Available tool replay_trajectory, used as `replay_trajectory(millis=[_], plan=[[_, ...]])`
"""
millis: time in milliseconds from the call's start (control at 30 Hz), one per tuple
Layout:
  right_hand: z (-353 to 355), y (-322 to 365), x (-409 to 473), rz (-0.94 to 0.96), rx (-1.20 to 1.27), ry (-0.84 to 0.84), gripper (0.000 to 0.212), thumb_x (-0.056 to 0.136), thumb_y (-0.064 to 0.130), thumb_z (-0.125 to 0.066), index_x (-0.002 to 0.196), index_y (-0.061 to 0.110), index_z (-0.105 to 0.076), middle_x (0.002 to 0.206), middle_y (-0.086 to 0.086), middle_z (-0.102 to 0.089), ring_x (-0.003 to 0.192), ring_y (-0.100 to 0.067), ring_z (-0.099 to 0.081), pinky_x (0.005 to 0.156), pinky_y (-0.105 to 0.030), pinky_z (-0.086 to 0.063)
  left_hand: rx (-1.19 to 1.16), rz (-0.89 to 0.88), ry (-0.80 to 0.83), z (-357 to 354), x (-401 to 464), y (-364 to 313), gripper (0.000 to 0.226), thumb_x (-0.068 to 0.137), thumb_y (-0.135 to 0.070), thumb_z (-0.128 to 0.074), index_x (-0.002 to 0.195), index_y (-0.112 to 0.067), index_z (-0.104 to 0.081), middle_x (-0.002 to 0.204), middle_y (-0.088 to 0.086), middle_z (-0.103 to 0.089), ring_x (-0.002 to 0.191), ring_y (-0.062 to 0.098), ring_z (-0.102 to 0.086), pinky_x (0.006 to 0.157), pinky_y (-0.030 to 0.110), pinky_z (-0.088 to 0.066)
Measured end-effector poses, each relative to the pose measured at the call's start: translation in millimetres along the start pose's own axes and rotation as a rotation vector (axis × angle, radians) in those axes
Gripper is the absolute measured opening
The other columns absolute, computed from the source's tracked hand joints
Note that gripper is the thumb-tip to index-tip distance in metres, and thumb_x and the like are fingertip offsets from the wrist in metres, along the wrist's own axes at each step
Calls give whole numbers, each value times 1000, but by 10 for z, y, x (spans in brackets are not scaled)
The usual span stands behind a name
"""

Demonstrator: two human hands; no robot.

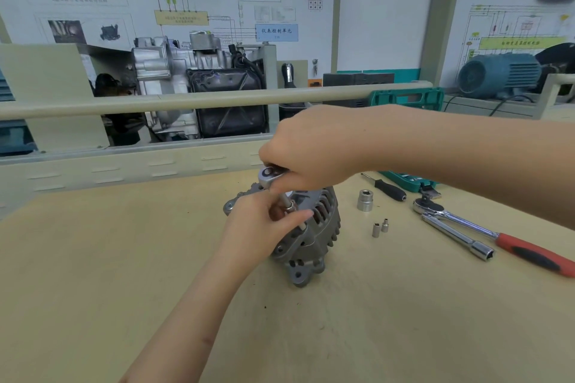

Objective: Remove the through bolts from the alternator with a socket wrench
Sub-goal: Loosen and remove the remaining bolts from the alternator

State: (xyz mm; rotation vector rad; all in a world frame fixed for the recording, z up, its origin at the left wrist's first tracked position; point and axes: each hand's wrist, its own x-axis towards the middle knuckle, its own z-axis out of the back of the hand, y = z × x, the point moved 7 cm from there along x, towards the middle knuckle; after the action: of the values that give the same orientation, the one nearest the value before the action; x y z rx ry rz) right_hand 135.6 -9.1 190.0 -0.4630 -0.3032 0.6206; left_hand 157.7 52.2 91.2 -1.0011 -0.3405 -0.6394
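A grey cast-metal alternator [314,239] stands on the wooden bench at the middle. A small socket wrench [270,176] with a thin extension and socket [290,204] points down onto the alternator's top edge. My right hand [317,146] is closed over the wrench's handle from above, which hides most of the handle. My left hand [261,227] rests against the alternator's left side, with its fingers pinched round the extension and socket. The bolt under the socket is hidden.
To the right on the bench lie a large socket [365,200], two small sockets [380,227], a black-handled driver [387,188], a red-handled ratchet [497,235], a long extension bar [457,238] and a green tool case [410,180]. A beige rail [186,101] crosses behind the bench.
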Motion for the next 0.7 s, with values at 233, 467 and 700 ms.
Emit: replay_trajectory(millis=[233, 467, 700], plan=[[14, 49, -59, -55, -72, -51, 6, 88, 35, -48, 84, 32, -52, 54, 18, -26, 45, 2, -21, 43, -18, -13, -69, -1, 86, -24, 2, 7, 15, 77, -28, -68, 72, -15, -64, 48, -13, -54, 49, 0, -48, 50, 14, -38], [85, 29, -97, -35, -52, -25, 16, 87, 38, -49, 97, 30, -59, 57, 20, -27, 47, 4, -23, 45, -16, -14, -41, -28, 43, 0, 7, -2, 19, 76, -28, -69, 64, -18, -59, 43, -18, -46, 46, 1, -41, 46, 13, -31], [41, -14, -31, -53, -88, -23, 24, 84, 35, -52, 67, 32, -35, 54, 18, -29, 47, 2, -24, 43, -20, -16, -39, -30, 23, -25, -10, -16, 17, 76, -33, -67, 72, -18, -59, 48, -10, -46, 47, 4, -41, 48, 17, -32]])
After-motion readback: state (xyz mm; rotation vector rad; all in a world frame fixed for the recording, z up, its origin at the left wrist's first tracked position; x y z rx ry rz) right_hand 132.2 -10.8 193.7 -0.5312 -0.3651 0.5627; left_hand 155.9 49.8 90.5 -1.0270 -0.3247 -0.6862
